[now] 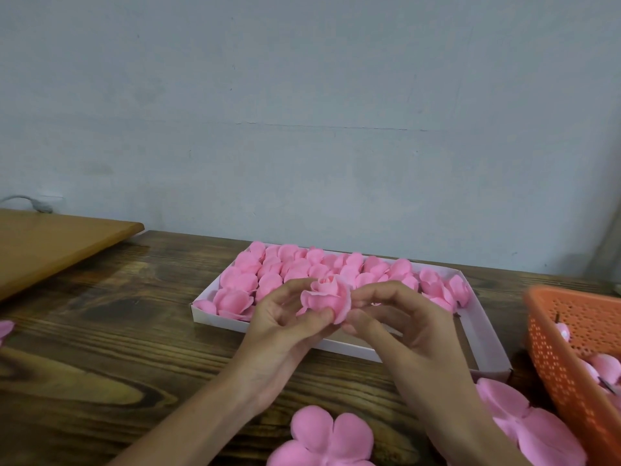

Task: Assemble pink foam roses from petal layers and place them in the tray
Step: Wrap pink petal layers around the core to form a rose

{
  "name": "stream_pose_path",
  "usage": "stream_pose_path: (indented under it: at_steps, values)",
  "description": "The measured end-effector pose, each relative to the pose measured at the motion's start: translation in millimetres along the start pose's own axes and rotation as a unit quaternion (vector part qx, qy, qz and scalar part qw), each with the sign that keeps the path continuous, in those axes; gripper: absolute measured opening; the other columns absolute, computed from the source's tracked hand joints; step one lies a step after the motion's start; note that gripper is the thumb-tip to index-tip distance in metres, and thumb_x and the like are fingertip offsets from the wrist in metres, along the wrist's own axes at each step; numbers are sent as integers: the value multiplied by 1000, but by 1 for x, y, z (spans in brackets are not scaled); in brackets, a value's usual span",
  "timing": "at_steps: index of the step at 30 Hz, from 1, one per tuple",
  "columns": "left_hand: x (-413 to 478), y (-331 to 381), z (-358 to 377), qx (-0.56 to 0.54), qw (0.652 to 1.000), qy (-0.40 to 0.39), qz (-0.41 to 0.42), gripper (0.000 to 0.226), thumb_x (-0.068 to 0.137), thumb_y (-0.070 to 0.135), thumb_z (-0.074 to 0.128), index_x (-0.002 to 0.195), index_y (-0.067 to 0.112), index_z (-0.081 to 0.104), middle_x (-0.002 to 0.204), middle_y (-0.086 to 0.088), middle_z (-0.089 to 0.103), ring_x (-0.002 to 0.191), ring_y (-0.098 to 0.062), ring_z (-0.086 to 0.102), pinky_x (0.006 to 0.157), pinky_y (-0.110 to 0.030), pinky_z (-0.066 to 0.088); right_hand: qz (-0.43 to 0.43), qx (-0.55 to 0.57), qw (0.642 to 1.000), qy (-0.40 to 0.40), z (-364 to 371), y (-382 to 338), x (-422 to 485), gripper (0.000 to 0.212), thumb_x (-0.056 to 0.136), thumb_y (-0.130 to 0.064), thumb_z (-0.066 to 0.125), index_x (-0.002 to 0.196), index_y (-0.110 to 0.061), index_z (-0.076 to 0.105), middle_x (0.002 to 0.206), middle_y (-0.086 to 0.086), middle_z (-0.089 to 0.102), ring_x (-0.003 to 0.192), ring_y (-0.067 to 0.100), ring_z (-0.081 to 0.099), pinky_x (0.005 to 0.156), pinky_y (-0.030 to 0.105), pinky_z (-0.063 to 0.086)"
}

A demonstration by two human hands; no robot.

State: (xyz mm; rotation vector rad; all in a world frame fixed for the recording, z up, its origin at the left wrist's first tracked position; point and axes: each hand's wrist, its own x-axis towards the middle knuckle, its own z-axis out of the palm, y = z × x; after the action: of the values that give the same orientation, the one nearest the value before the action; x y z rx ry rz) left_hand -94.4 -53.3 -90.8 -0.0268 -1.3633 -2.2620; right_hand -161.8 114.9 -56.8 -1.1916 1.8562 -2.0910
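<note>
Pinching the rose (327,299) just above the tray (218,317) at its near wall, the left hand (282,331) and right hand (403,327) both grip its base. It is probably light, soft foam (easily creased), best held from underneath.

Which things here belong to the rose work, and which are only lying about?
For the job: rose, held by left hand and right hand; tray of finished roses; flat petal layers; orange basket.
Lying about: wooden board at left; grey cable by the wall.
</note>
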Motion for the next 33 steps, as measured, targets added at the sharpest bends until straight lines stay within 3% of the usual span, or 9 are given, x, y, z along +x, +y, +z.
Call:
stream_pose_path:
  at_steps: [4,7,11,14,21,26,33]
  values:
    - [-1,0,1,18,1000,-1,5,55,62,21,102,111,17,77,112,-19,76,107,-32,75,89,-39,61,-3,-9,1000,5,-1,2,0,26,89,6,72,94,-18,78,92,0,79,87,19,77,81,34,64]
    - [-2,1,3,42,999,-7,11,56,62,24,102,112,18,77,112,-18,77,104,-30,76,88,-37,61,-9,-7,1000,4,-1,2,-1,20,82,-7,82,96,-21,78,94,-1,79,86,16,77,75,24,61]
    - [-5,4,7,115,993,3,33,59,55,39,104,107,28,78,99,-10,80,88,-21,78,78,-29,61,-16,-12,1000,14,2,4,-3,30,72,-18,89,99,-21,78,97,0,78,85,20,76,74,26,62]
    - [-6,5,8,193,978,13,77,58,56,47,101,107,31,77,104,-9,81,92,-27,79,77,-30,62,-21,-22,999,32,3,6,-3,34,67,-21,93,98,-24,78,92,-1,78,83,18,76,73,25,62]
    - [-10,-10,8,277,941,27,191,37,73,16,92,103,32,77,104,-2,82,99,-23,79,80,-27,62,-29,-68,994,83,11,14,-11,43,65,-14,97,92,-36,73,88,-10,79,82,12,77,70,28,64]
    - [-14,-22,10,335,901,28,275,37,80,11,88,112,25,76,107,6,81,101,-18,78,86,-31,63,-40,-110,985,125,14,22,-14,43,64,-18,97,91,-39,71,84,-16,78,78,8,76,69,25,62]
    - [-15,-23,10,344,906,-26,246,49,83,1,83,124,24,72,119,6,78,112,-17,75,96,-31,60,-31,-121,984,127,6,22,-8,32,67,-15,92,83,-35,72,77,-13,77,73,5,75,67,27,62]
